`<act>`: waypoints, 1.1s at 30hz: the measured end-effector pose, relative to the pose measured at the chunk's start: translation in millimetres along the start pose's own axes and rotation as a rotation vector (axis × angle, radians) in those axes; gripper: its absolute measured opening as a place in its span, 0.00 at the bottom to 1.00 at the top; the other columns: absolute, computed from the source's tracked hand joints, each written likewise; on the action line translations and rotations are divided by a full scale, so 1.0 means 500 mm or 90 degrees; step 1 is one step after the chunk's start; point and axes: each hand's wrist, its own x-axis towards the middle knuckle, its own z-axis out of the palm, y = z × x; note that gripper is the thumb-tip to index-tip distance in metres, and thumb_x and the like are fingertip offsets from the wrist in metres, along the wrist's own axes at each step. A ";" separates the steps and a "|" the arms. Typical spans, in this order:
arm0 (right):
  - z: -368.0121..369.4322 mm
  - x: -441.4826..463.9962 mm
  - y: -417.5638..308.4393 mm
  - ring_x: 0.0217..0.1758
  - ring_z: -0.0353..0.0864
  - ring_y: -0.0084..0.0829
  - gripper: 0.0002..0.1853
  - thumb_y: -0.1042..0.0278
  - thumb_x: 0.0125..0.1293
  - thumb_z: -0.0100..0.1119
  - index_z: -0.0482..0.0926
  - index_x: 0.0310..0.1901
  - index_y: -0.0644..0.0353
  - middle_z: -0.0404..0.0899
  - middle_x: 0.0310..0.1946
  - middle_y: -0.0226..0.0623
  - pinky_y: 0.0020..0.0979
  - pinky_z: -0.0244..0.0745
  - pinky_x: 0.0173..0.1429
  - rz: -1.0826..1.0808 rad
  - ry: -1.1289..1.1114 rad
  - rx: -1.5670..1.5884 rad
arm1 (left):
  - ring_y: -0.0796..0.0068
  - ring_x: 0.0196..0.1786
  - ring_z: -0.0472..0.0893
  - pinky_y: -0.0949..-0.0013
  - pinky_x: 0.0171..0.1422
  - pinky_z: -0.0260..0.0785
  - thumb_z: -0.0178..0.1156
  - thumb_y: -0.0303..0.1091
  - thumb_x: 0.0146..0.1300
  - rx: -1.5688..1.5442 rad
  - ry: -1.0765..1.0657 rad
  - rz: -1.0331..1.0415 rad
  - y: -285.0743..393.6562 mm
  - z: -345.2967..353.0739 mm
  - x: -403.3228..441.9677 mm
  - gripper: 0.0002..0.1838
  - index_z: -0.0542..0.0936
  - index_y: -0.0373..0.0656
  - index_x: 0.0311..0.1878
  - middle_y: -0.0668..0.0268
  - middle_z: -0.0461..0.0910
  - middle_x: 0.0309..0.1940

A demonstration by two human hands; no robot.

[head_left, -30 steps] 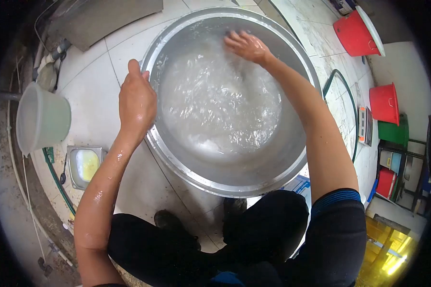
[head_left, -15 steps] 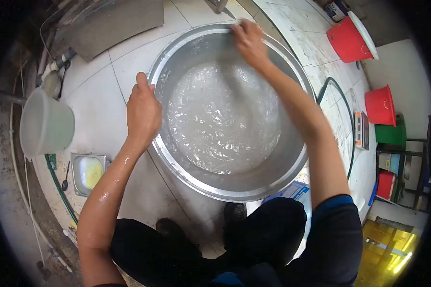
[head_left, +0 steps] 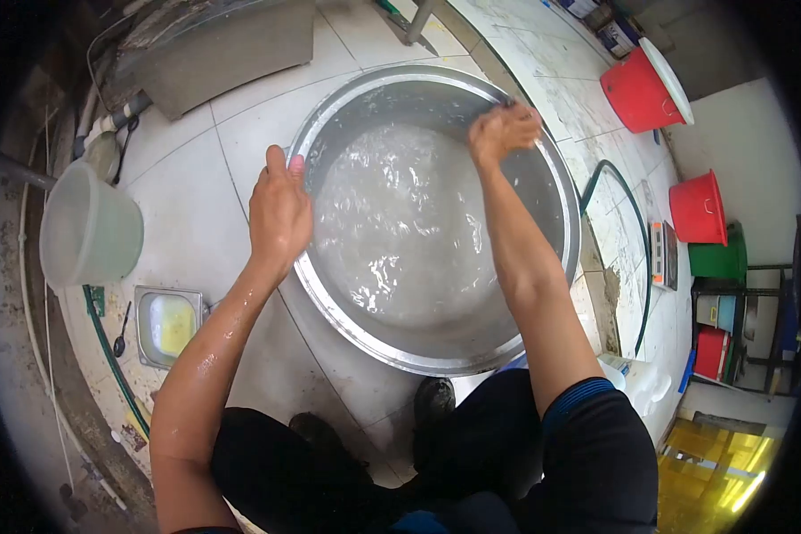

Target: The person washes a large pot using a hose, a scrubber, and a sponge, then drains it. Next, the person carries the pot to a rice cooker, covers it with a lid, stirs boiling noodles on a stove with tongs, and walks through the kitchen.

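Observation:
A large round metal basin (head_left: 440, 349) holds cloudy, rippling water (head_left: 392, 222). My left hand (head_left: 280, 214) is closed on the basin's left rim, thumb up, with the forearm wet. At the upper right, my right hand (head_left: 503, 133) is against the inside wall just below the rim, its fingers curled. Something small and dark shows at the fingertips there, too hidden to name.
A translucent bucket (head_left: 133, 227) and a square steel pan (head_left: 141, 343) with yellowish contents stand at left. On the right are a hose (head_left: 636, 200), a scale (head_left: 659, 254), red buckets (head_left: 694, 209) and a green bucket (head_left: 721, 258). My boots (head_left: 434, 400) are below the basin.
My right hand has moved along the basin wall from the far rim toward the right. The left hand keeps its hold on the rim. Ripples in the water have shifted.

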 end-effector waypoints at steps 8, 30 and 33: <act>-0.212 -0.155 -0.428 0.71 0.49 0.61 0.31 0.49 0.73 0.39 0.56 0.63 0.72 0.55 0.66 0.61 0.53 0.43 0.73 -0.072 -0.668 0.585 | 0.41 0.37 0.77 0.48 0.43 0.66 0.30 0.50 0.76 -0.063 0.054 -0.079 -0.001 -0.010 -0.003 0.23 0.62 0.36 0.43 0.42 0.77 0.30; -0.603 -0.297 -0.524 0.53 0.76 0.51 0.19 0.57 0.68 0.55 0.67 0.54 0.60 0.74 0.51 0.51 0.45 0.73 0.54 -0.783 -1.070 0.438 | 0.43 0.50 0.79 0.53 0.56 0.72 0.57 0.38 0.56 0.316 -0.157 -0.246 -0.586 -0.179 -0.256 0.23 0.75 0.39 0.55 0.42 0.77 0.51; -0.615 -0.194 -0.486 0.53 0.77 0.49 0.21 0.57 0.68 0.54 0.67 0.55 0.61 0.77 0.47 0.51 0.45 0.72 0.55 -0.707 -1.117 0.465 | 0.47 0.50 0.81 0.53 0.56 0.73 0.52 0.41 0.56 0.365 -0.085 -0.280 -0.564 -0.216 -0.225 0.21 0.81 0.33 0.44 0.40 0.80 0.44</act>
